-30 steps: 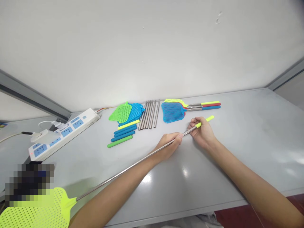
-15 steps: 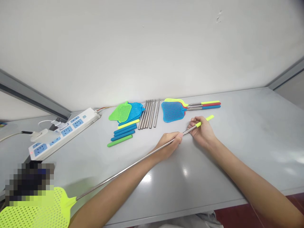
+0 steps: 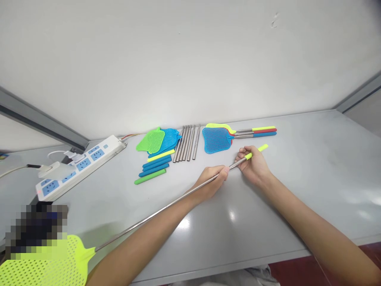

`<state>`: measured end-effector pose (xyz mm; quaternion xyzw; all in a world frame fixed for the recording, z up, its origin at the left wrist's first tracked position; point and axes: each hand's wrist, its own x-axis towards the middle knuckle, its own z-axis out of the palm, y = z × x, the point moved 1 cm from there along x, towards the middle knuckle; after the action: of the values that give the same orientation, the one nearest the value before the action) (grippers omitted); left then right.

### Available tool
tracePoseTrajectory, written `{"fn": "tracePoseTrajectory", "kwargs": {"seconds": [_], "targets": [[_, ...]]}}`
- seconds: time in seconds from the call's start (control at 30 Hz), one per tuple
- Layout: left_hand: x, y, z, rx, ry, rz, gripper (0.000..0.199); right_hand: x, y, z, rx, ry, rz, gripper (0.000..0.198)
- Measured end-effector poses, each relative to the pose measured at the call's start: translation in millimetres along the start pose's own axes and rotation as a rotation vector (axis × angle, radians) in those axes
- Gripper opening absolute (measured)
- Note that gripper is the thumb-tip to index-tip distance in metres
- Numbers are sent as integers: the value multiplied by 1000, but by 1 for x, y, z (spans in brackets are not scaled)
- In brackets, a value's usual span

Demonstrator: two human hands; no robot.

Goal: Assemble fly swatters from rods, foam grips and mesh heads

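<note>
A yellow fly swatter (image 3: 154, 214) with its telescopic metal rod drawn out long runs slantwise across my view. Its perforated head (image 3: 68, 262) is at the lower left, cut off by the frame edge and partly behind a blurred patch. My left hand (image 3: 211, 180) is closed around the rod near its upper end. At the yellow grip (image 3: 263, 148), my right hand (image 3: 254, 165) wraps its fingers around the handle, palm partly turned up. Behind my right hand lie put-together swatters with a blue head (image 3: 217, 140), a yellow head and a red one mostly covered.
Several metal rods (image 3: 189, 145) lie side by side near the wall. Left of them are a green swatter head (image 3: 151, 141), blue heads (image 3: 169, 139) and loose grips in blue (image 3: 156, 163), yellow and green. A power strip (image 3: 83, 165) with plugs and cables lies at the left.
</note>
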<state>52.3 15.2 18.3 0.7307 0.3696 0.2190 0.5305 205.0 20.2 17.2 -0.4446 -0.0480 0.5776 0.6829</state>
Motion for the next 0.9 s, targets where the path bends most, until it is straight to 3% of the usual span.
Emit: {"fn": "tracePoseTrajectory", "kwargs": {"seconds": [0.6, 0.77, 0.9], "targets": [[-2, -1, 0, -47, -3, 1, 45, -4, 3, 2, -19, -97, 88, 8], [-2, -2, -1, -85, -3, 8, 45, -7, 5, 2, 7, -145, 81, 24], [-1, -5, -2, -127, 5, -4, 47, -8, 8, 2, 37, -149, 92, 26]]}}
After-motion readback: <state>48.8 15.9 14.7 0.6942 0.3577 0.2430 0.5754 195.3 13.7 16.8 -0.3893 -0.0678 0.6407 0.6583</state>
